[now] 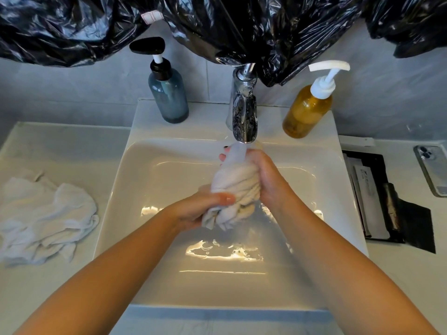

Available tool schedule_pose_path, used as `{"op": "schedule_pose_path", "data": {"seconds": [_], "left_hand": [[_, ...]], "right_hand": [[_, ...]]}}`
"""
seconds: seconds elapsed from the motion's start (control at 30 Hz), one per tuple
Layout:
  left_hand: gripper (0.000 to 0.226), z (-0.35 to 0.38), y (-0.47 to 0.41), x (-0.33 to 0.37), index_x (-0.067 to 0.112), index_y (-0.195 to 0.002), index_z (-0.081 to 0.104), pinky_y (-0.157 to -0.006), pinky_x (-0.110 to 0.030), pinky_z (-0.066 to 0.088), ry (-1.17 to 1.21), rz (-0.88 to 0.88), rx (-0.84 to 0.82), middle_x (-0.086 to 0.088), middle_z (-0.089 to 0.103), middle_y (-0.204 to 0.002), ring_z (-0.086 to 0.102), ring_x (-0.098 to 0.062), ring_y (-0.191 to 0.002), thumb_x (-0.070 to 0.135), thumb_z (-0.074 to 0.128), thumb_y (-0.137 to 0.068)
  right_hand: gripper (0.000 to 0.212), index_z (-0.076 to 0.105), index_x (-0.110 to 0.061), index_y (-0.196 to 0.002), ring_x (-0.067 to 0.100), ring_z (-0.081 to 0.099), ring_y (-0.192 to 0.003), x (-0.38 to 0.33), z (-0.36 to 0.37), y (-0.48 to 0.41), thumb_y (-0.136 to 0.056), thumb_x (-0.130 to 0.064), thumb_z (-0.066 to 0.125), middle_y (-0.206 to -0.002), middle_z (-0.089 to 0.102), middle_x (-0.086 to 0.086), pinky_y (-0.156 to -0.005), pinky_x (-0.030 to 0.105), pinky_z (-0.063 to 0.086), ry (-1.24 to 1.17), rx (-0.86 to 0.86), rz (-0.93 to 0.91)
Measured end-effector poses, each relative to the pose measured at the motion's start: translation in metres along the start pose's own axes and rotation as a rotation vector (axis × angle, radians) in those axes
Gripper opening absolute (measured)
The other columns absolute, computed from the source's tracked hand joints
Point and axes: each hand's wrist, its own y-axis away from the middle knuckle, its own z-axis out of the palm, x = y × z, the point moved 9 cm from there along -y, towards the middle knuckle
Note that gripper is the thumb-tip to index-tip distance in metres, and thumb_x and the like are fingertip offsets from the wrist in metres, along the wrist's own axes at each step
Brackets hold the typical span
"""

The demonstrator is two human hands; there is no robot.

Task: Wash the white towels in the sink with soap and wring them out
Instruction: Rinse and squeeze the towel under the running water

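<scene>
Both hands are clenched on one bunched white towel (pixel 235 189) over the sink (pixel 150 180): left hand (pixel 196 210) grips its near end, right hand (pixel 262 176) its far end under the running faucet (pixel 244 114). Well left of the left hand, a second towel (pixel 46 218) lies crumpled on the counter (pixel 48 141). Beyond the right hand stands an amber soap bottle (pixel 307 111).

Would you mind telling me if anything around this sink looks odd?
Yes: black plastic sheeting hangs across the wall above the sink, draping onto the faucet. A phone lies on the wet-area counter.
</scene>
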Motion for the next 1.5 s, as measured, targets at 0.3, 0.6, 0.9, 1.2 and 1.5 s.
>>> {"op": "schedule_pose_path", "data": {"seconds": [0.3, 0.6, 0.9, 1.2, 1.5], "left_hand": [[0.028, 0.024, -0.011, 0.014, 0.008, -0.100, 0.064, -0.063, -0.028, 0.050, -0.116, 0.039, -0.108, -0.015, 0.065, -0.087, 0.060, -0.025, -0.073, 0.020, 0.068, -0.075], [0.037, -0.008, 0.000, 0.038, 0.024, -0.101, 0.047, -0.057, -0.028, 0.045, -0.985, 0.095, 0.530, 0.007, 0.062, -0.082, 0.065, -0.017, -0.076, 0.034, 0.071, -0.074], [0.037, -0.002, -0.009, 0.032, 0.012, -0.087, 0.060, -0.058, -0.035, 0.041, -0.553, 0.189, 0.282, 0.001, 0.054, -0.073, 0.048, -0.015, -0.065, 0.020, 0.077, -0.055], [0.039, 0.001, -0.005, 0.014, 0.012, -0.087, 0.069, -0.061, -0.032, 0.044, -0.339, 0.046, 0.145, -0.010, 0.060, -0.074, 0.054, -0.023, -0.068, 0.024, 0.077, -0.051], [0.050, 0.005, -0.013, 0.005, 0.012, -0.100, 0.069, -0.084, -0.040, 0.052, -0.018, 0.081, 0.039, -0.015, 0.066, -0.095, 0.064, -0.025, -0.089, 0.014, 0.078, -0.051]], "right_hand": [[0.089, 0.057, -0.004, -0.128, 0.026, 0.071, -0.100, -0.007, -0.010, 0.005, -0.055, -0.042, 0.091, -0.108, 0.072, 0.014, -0.082, 0.036, 0.058, -0.039, -0.056, 0.034], [0.073, 0.060, -0.004, -0.125, 0.020, 0.072, -0.100, 0.005, -0.030, 0.022, -0.071, -0.048, 0.082, -0.114, 0.071, 0.012, -0.084, 0.032, 0.058, -0.001, 0.234, 0.035], [0.029, 0.063, -0.016, -0.091, 0.026, 0.066, -0.095, -0.023, -0.022, 0.022, -0.066, -0.025, 0.073, -0.095, 0.065, 0.013, -0.081, 0.037, 0.056, 0.119, 0.213, -0.208], [0.029, 0.056, -0.012, -0.090, 0.031, 0.070, -0.075, -0.028, 0.000, 0.006, -0.062, -0.011, 0.063, -0.080, 0.068, 0.017, -0.068, 0.037, 0.056, 0.157, 0.064, -0.174], [0.024, 0.052, 0.000, -0.103, 0.024, 0.067, -0.059, -0.023, 0.013, -0.014, -0.079, 0.000, 0.055, -0.067, 0.066, 0.012, -0.055, 0.031, 0.055, 0.094, -0.041, -0.107]]}}
